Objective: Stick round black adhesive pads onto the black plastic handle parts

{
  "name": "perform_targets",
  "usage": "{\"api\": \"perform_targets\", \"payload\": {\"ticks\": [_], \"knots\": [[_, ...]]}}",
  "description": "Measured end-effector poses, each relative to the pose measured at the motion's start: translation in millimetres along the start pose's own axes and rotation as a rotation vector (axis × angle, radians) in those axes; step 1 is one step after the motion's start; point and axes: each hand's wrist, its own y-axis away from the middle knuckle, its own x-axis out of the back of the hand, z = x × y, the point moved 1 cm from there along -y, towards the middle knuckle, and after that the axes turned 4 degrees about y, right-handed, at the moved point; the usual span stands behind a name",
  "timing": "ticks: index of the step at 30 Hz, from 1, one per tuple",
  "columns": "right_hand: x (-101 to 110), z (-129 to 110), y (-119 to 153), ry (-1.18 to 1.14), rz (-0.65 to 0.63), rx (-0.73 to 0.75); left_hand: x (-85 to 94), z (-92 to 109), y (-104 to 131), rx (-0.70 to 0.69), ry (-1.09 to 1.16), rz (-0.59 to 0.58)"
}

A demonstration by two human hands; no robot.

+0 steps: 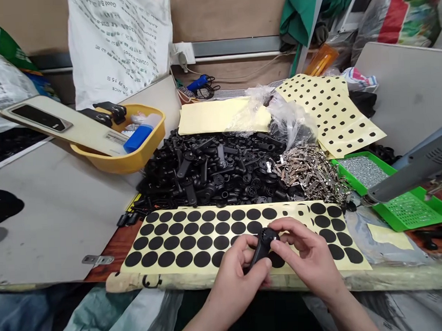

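My left hand (240, 269) is closed around the narrow arm of a black plastic part (261, 249), which has a round head at its upper end. The thumb and fingertips of my right hand (305, 252) pinch that round head; whether a small piece lies under them is hidden. Below both hands lies a pale yellow sheet of round black stickers (184, 242), set in rows, with a few bare spots at its upper right. Beyond the sheet spreads a heap of similar black plastic parts (214, 168).
Small metal clips (309, 169) are piled right of the heap. A green tray (416, 208) holds tiny silvery pieces, with a grey power screwdriver (407, 169) above it. A yellow bin (129, 159) carrying a phone (69, 126) stands left. Dotted sheets (332, 112) lie at the back.
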Motion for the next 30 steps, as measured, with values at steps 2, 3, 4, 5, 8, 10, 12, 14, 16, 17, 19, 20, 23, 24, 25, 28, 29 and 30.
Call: {"api": "perform_targets", "payload": {"ticks": [2,3,4,5,8,10,12,14,16,17,19,20,23,24,25,28,29,30], "knots": [[0,1,1,0.011,0.009,0.001,3.0,0,0,0.002,0.087,0.001],[0,2,2,0.02,0.008,0.004,4.2,0,0,0.0,0.123,-0.011],[0,3,2,0.026,0.002,0.01,5.0,0,0,-0.003,0.147,-0.032],[-1,4,3,0.026,-0.01,0.015,5.6,0,-1,-0.005,0.166,-0.053],[-2,6,5,-0.019,-0.05,0.024,5.7,0,-1,0.0,0.203,-0.112],[-4,7,7,-0.062,-0.074,0.022,4.6,-2,-1,-0.001,0.217,-0.134],[-6,8,7,-0.086,-0.08,0.024,2.9,-3,-1,-0.008,0.215,-0.136],[-7,8,8,-0.074,-0.075,0.024,1.0,-5,-1,-0.01,0.204,-0.125],[-7,9,8,-0.027,-0.065,0.026,-0.6,-7,0,-0.006,0.191,-0.121],[-7,9,8,0.002,-0.068,0.028,-1.2,-7,1,-0.003,0.186,-0.123],[-7,8,8,0.045,-0.087,0.04,-1.7,-9,2,-0.003,0.177,-0.136],[-7,7,8,0.058,-0.097,0.048,-1.8,-10,2,-0.005,0.172,-0.147],[-7,4,9,0.087,-0.106,0.092,-1.0,-13,2,-0.019,0.169,-0.173],[-6,4,9,0.091,-0.103,0.106,-0.4,-15,2,-0.026,0.177,-0.177],[-5,4,9,0.089,-0.107,0.11,0.4,-16,2,-0.032,0.187,-0.179],[4,7,11,0.037,-0.139,0.047,4.5,-19,2,-0.036,0.206,-0.159],[9,8,12,0.024,-0.134,0.007,6.5,-20,2,-0.034,0.2,-0.137],[15,11,13,0.026,-0.114,-0.036,8.8,-20,2,-0.031,0.192,-0.112]]}}
